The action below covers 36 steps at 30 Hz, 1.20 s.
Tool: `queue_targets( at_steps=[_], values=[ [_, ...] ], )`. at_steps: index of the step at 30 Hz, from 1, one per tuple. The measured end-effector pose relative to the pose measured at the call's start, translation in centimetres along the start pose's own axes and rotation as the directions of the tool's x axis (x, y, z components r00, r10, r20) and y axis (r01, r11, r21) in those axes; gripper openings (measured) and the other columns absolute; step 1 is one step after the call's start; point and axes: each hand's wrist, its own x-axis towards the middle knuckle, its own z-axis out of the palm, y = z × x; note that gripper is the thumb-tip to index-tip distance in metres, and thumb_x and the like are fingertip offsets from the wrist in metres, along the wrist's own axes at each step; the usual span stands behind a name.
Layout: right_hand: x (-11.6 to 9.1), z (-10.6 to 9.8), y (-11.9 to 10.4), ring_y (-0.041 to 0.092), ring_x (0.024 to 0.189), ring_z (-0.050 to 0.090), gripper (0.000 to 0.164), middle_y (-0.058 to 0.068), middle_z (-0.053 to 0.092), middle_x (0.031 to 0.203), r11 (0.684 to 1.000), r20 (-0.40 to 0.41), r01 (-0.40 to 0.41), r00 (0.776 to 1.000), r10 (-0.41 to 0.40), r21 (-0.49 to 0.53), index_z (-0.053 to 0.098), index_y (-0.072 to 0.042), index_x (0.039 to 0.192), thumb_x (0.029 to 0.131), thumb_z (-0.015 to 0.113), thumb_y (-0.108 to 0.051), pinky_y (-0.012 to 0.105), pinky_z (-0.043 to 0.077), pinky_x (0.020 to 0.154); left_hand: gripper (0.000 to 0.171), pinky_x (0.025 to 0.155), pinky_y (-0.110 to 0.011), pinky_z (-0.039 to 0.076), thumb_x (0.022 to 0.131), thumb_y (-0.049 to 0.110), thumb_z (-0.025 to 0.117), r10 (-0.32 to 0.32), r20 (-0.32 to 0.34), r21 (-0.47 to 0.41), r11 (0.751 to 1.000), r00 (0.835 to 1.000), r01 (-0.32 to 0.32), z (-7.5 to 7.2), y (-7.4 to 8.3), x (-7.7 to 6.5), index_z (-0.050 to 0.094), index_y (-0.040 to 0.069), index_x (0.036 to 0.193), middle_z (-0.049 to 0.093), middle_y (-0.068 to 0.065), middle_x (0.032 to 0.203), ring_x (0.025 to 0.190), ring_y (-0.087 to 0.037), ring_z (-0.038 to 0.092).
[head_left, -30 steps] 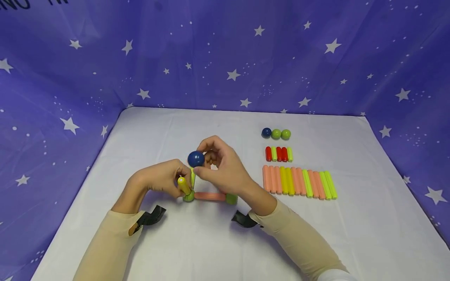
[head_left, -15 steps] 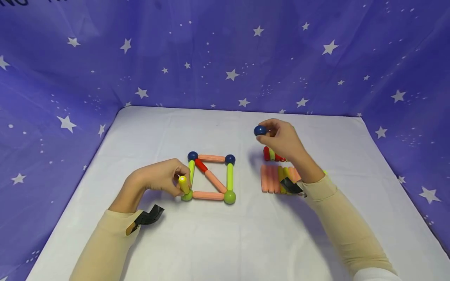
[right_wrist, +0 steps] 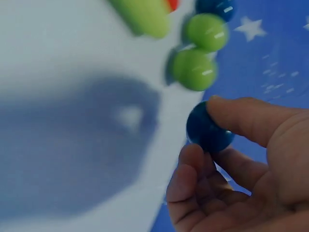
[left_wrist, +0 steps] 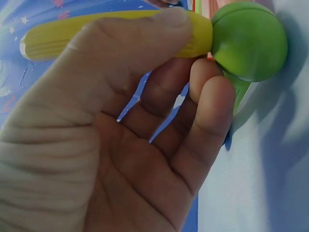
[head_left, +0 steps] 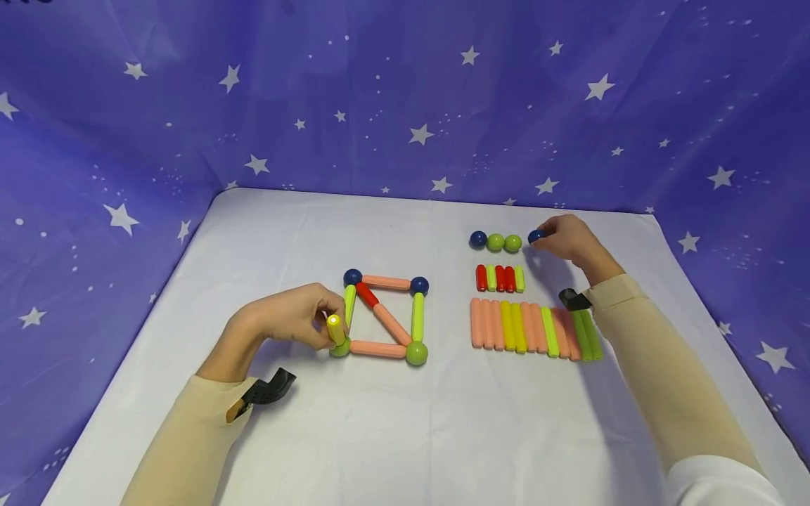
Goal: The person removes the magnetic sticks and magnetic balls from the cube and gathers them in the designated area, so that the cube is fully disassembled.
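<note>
My left hand (head_left: pixel 302 316) pinches a yellow stick (left_wrist: pixel 116 34) between thumb and fingers. The stick stands up from a green ball (left_wrist: pixel 249 41), its end touching it. That ball is the near-left corner of a flat square frame of sticks, with blue balls (head_left: pixel 420 285) at the far corners and another green ball (head_left: pixel 416 353) at the near right. A red stick (head_left: pixel 367 295) and a pink stick (head_left: pixel 391 325) form its diagonal. At the back right my right hand (head_left: pixel 569 240) pinches a loose blue ball (right_wrist: pixel 208 128), just right of the ball row and apart from it.
A blue ball (head_left: pixel 478 239) and two green balls (head_left: pixel 504 243) stand in a row at the back right. Nearer lie short red and light-green sticks (head_left: pixel 500 278), then a row of long pink, yellow and light-green sticks (head_left: pixel 534 328). A starry blue cloth (head_left: pixel 405 91) borders the white table (head_left: pixel 380 436).
My right hand has carried the blue ball from above the frame to the right, past the ball row. My left hand stays on the yellow stick.
</note>
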Motion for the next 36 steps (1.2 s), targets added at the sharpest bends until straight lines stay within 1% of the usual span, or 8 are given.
queue_targets(
  at_steps=[8,15,20,24,27,29,32,36],
  values=[
    [2.2,1.5,0.9,0.037,0.097,0.05,0.04,0.025,0.055,0.115,0.999,0.038,-0.048,0.998,0.048,0.007,0.056,0.005,0.125,0.091,0.064,-0.015,0.05,0.047,0.087,0.021,0.07,-0.034,0.055,0.074,-0.001,0.081,-0.043,0.022,-0.011,0.999,0.999,0.043,-0.2,0.4,-0.1,0.067,0.013,0.079,0.069,0.002,0.084,0.075,-0.017,0.064],
    [2.0,1.1,0.7,0.04,0.104,0.051,0.052,0.027,0.052,0.124,0.999,0.021,-0.042,0.999,0.042,0.023,0.048,0.003,0.135,0.09,0.065,-0.015,0.053,0.045,0.092,0.021,0.072,-0.034,0.055,0.074,0.0,0.083,-0.03,0.044,-0.022,0.999,0.999,0.031,-0.1,0.6,0.3,0.068,0.014,0.08,0.069,0.002,0.086,0.078,-0.017,0.065],
    [0.6,0.4,-0.3,0.045,0.111,0.049,0.055,0.03,0.05,0.126,0.998,-0.069,0.019,0.997,-0.023,-0.057,0.047,0.004,0.136,0.089,0.065,-0.016,0.059,0.042,0.094,0.022,0.071,-0.034,0.055,0.073,0.0,0.083,-0.049,0.046,-0.029,0.998,0.998,0.05,0.1,0.6,0.4,0.068,0.014,0.08,0.069,0.002,0.085,0.077,-0.017,0.065],
    [-2.3,1.1,-3.5,0.042,0.104,0.053,0.047,0.027,0.054,0.123,0.985,-0.162,0.146,0.974,-0.16,-0.091,0.053,0.002,0.131,0.09,0.064,-0.017,0.057,0.045,0.088,0.021,0.07,-0.034,0.055,0.073,0.0,0.083,-0.059,0.058,-0.026,0.998,0.997,0.06,0.3,0.8,0.5,0.069,0.014,0.081,0.069,0.002,0.085,0.076,-0.017,0.064],
    [-5.8,3.1,-7.1,0.032,0.092,0.057,0.039,0.019,0.06,0.114,0.945,-0.174,0.321,0.929,-0.326,-0.055,0.059,-0.001,0.125,0.09,0.066,-0.017,0.047,0.049,0.078,0.021,0.07,-0.034,0.056,0.073,0.002,0.083,-0.058,0.065,-0.027,0.998,0.996,0.06,0.4,0.9,0.7,0.069,0.015,0.083,0.069,0.002,0.085,0.077,-0.017,0.064],
    [-8.5,5.0,-9.8,0.024,0.087,0.057,0.036,0.01,0.062,0.109,0.89,-0.131,0.455,0.881,-0.455,-0.025,0.062,-0.007,0.122,0.089,0.068,-0.018,0.04,0.049,0.074,0.022,0.07,-0.035,0.056,0.073,0.003,0.084,-0.063,0.068,-0.031,0.997,0.996,0.065,0.5,1.0,0.8,0.07,0.015,0.083,0.069,0.001,0.085,0.076,-0.017,0.064],
    [-12.2,8.0,-13.7,0.014,0.084,0.055,0.037,-0.004,0.06,0.11,0.765,-0.03,0.639,0.769,-0.639,0.08,0.061,-0.017,0.125,0.089,0.07,-0.021,0.036,0.05,0.07,0.022,0.07,-0.035,0.056,0.073,0.005,0.085,-0.075,0.074,-0.028,0.997,0.994,0.077,0.6,1.1,1.0,0.07,0.017,0.084,0.069,0.002,0.086,0.076,-0.017,0.064],
    [-14.8,11.9,-17.8,0.008,0.082,0.052,0.048,-0.01,0.051,0.128,0.612,0.032,0.763,0.62,-0.784,0.21,0.054,-0.023,0.136,0.091,0.07,-0.028,0.03,0.051,0.067,0.022,0.068,-0.034,0.054,0.073,0.007,0.085,-0.074,0.077,0.007,0.997,0.994,0.074,0.8,1.2,1.2,0.07,0.018,0.085,0.068,0.004,0.085,0.075,-0.016,0.062]
  ],
)
